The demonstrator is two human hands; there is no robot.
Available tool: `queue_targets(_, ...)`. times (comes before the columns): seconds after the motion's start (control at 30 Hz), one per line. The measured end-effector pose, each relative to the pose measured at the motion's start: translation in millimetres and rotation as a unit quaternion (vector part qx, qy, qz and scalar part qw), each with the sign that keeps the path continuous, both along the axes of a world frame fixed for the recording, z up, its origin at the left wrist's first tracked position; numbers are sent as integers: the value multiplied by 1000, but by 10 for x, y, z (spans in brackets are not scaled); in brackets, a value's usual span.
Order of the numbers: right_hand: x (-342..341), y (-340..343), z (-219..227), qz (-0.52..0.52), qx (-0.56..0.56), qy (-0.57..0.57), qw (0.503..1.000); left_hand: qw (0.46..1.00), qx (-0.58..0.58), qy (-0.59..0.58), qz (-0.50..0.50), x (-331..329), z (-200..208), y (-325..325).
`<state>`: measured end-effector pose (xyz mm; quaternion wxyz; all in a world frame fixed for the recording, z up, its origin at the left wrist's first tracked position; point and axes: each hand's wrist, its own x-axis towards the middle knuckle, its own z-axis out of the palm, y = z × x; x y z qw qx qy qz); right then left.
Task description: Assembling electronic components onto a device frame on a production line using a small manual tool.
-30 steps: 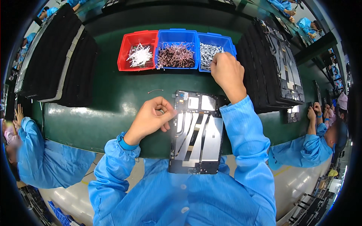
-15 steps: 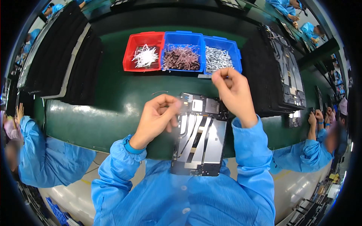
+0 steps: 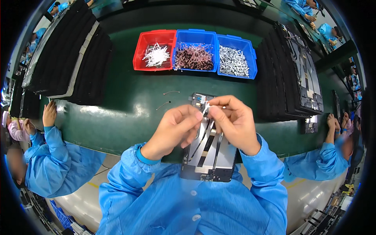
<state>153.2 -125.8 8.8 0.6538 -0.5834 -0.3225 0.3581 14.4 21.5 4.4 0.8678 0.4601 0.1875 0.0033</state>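
A tablet-like device (image 3: 219, 156) with its inner side showing lies in front of me at the table's edge, silver plates and black ribbon cables exposed. Over its upper part my two hands meet. My right hand (image 3: 235, 123) pinches a small white strip (image 3: 206, 106) between thumb and forefinger. The thumb and forefinger of my left hand (image 3: 176, 129) are pressed together at the strip's lower end. Exactly how the fingertips share it is too small to tell. Two short thin cables, one nearer (image 3: 163, 105) and one farther (image 3: 171, 92), lie left of the device.
Along the back stand a red bin (image 3: 154, 68) of white strips, a blue bin (image 3: 196, 33) of brownish small cables and another blue bin (image 3: 237, 75) of silvery pieces. Tall black stacks rise at left (image 3: 62, 58) and right (image 3: 274, 78). Co-workers in blue sit on both sides.
My right hand has come down from near the bins to meet my left over the device. My left hand has shifted right, and a second thin cable now shows on the table.
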Motion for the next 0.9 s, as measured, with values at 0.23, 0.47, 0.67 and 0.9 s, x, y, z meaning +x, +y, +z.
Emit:
queue_targets(0.23,-154,19,35,-63,-63,35,995,984,151,3,96,5,10,-155)
queue_targets(0.47,-73,-7,-56,-42,-39,-170,984,976,191,-30,100,-4,84,-33)
queue_targets(0.67,-56,-51,71,-40,-26,-363,930,974,219,55,16,18,189,126)
queue_targets(0.9,7,-190,37,-109,85,-424,895,865,385,-34,320,363,-13,746)
